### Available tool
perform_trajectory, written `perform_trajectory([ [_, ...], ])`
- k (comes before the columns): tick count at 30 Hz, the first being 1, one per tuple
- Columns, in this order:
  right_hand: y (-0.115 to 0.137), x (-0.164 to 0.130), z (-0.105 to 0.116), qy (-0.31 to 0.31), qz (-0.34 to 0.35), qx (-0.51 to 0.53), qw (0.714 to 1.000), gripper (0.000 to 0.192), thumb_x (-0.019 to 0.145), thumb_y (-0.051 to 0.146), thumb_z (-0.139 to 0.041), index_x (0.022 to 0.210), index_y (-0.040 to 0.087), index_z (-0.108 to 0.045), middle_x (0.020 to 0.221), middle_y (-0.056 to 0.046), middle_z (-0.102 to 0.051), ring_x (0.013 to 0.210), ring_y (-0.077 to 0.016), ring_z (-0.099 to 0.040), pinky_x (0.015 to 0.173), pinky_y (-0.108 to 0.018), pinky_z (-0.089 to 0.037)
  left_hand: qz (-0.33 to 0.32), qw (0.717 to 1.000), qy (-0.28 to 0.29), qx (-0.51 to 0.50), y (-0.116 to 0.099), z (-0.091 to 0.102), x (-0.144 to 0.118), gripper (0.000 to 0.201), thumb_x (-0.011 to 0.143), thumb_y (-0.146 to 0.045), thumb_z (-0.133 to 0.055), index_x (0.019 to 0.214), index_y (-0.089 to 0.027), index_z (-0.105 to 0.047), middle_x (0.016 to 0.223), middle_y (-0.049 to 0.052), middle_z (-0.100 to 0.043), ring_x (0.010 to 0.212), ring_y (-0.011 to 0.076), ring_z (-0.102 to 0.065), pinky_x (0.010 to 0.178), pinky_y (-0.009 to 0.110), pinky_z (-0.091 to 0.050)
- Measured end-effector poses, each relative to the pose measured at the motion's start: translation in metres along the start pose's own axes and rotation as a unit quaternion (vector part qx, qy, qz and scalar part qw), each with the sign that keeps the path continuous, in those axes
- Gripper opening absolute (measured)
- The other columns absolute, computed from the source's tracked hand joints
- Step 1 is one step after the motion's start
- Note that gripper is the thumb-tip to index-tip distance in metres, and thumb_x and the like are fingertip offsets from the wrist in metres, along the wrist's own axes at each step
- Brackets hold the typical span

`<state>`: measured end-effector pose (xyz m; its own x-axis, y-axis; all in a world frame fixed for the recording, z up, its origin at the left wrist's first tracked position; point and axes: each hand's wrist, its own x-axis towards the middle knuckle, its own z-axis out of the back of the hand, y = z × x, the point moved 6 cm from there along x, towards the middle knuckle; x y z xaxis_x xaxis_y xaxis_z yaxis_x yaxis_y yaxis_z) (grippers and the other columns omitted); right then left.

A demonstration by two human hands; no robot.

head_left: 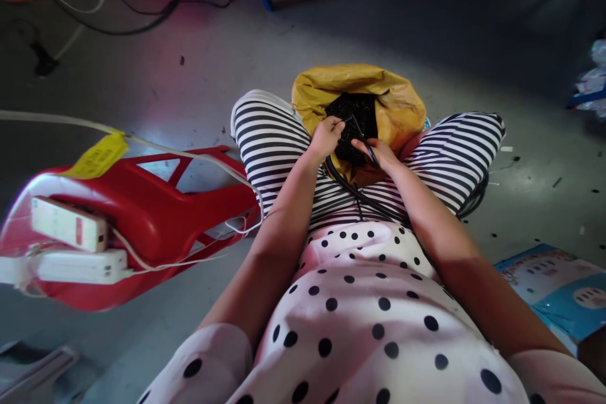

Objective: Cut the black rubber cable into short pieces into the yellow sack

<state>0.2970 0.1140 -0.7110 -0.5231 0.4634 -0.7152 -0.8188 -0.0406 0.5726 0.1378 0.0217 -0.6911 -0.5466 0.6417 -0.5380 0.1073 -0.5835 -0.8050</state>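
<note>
Currently pinching indistinct piece (347, 120), left hand (326, 135); gripping dark tool (370, 153), right hand (382, 155); keep fingertips (339, 129) clear, yellow sack (402, 112) beneath.

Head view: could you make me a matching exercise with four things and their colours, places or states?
1. Sack
2. Moulded plastic piece
3. Printed carton
4. Right hand

A. Mostly blue, at the person's right
B. Gripping a dark, slender object
C. Yellow, mouth open
D. Red, at the person's left

Pairs: 1-C, 2-D, 3-A, 4-B
</note>
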Motion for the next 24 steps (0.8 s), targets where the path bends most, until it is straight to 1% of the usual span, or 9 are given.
perform_trajectory([
  [2,0.0001,-0.0012,-0.0003,0.001,-0.002,0.009,1.000,0.062,0.092,0.078,-0.065,0.094,0.017,-0.071,0.076,-0.003,-0.067,0.069,-0.0168,-0.061,0.063,-0.025,-0.043,-0.019,1.000,0.000,0.010,0.0012,-0.0010,0.0035,0.011,0.104,-0.022,-0.054,0.102,-0.017,-0.064,0.074,-0.001,-0.056,0.064,0.0125,-0.051,0.063,0.024,-0.043],
  [5,0.0003,-0.0015,-0.0006,-0.003,0.003,-0.008,1.000,0.062,0.092,0.078,-0.066,0.095,0.016,-0.072,0.080,-0.005,-0.070,0.074,-0.0185,-0.064,0.065,-0.025,-0.045,-0.036,0.999,-0.010,0.021,0.0028,-0.0010,0.0072,0.010,0.102,-0.018,-0.056,0.098,-0.017,-0.064,0.072,-0.001,-0.057,0.068,0.0133,-0.053,0.065,0.024,-0.043],
  [10,0.0014,-0.0016,-0.0027,-0.005,0.024,-0.029,0.999,0.064,0.092,0.078,-0.066,0.105,0.016,-0.075,0.088,-0.007,-0.074,0.083,-0.0223,-0.070,0.074,-0.027,-0.051,-0.056,0.998,-0.023,0.020,0.0042,-0.0010,0.0102,0.010,0.101,-0.014,-0.057,0.096,-0.017,-0.065,0.068,-0.002,-0.056,0.067,0.0134,-0.053,0.065,0.025,-0.040],
  [15,0.0017,-0.0030,-0.0034,-0.007,0.020,-0.040,0.999,0.070,0.090,0.083,-0.065,0.109,0.016,-0.076,0.093,-0.009,-0.077,0.089,-0.0253,-0.073,0.078,-0.029,-0.054,-0.053,0.998,-0.018,0.017,0.0060,-0.0019,0.0106,0.011,0.101,-0.012,-0.056,0.098,-0.017,-0.066,0.068,-0.002,-0.056,0.067,0.0135,-0.053,0.065,0.025,-0.039],
  [24,0.0035,-0.0045,-0.0039,-0.006,0.019,-0.051,0.998,0.072,0.090,0.085,-0.062,0.108,0.016,-0.075,0.091,-0.009,-0.076,0.090,-0.0255,-0.073,0.078,-0.029,-0.054,-0.049,0.999,-0.013,0.013,0.0063,-0.0027,0.0102,0.011,0.102,-0.013,-0.056,0.098,-0.017,-0.065,0.068,-0.002,-0.056,0.066,0.0132,-0.052,0.064,0.024,-0.039],
])
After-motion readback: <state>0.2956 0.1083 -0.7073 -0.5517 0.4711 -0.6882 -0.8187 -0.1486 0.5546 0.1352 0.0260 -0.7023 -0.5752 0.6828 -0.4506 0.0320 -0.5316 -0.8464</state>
